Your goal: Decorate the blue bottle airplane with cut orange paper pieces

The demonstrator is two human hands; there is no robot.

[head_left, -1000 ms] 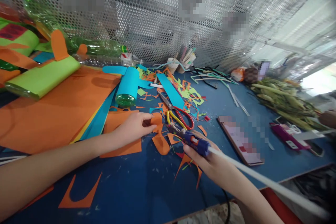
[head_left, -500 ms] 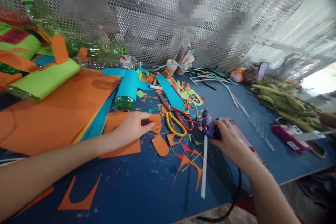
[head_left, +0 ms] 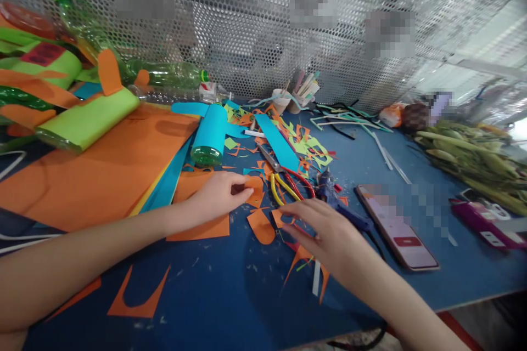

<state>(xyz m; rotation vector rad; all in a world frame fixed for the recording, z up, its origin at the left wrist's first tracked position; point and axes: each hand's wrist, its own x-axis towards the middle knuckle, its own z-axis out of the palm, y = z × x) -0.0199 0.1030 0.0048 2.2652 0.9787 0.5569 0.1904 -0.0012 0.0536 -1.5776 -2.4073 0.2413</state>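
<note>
My left hand (head_left: 220, 197) pinches a small orange paper piece (head_left: 256, 191) against the blue table (head_left: 230, 296), fingers closed on it. My right hand (head_left: 325, 233) hovers open, fingers stretched out, over orange scraps (head_left: 262, 226) just right of that piece. A blue glue gun (head_left: 335, 197) with a white glue stick (head_left: 315, 284) lies on the table behind and under my right hand. Scissors with red and yellow handles (head_left: 290, 184) lie between the two hands, a little farther back.
Large orange sheets (head_left: 94, 175) and a teal-wrapped bottle (head_left: 209, 134) lie left. A green-wrapped bottle (head_left: 88, 120) sits far left. A phone (head_left: 397, 227) lies right, green stalks (head_left: 469, 156) beyond it. A perforated metal screen (head_left: 255, 27) stands behind the table.
My right hand set the glue gun down on the table, let go of it, and moved left, open, toward the orange scraps. My left hand stayed on the orange piece.
</note>
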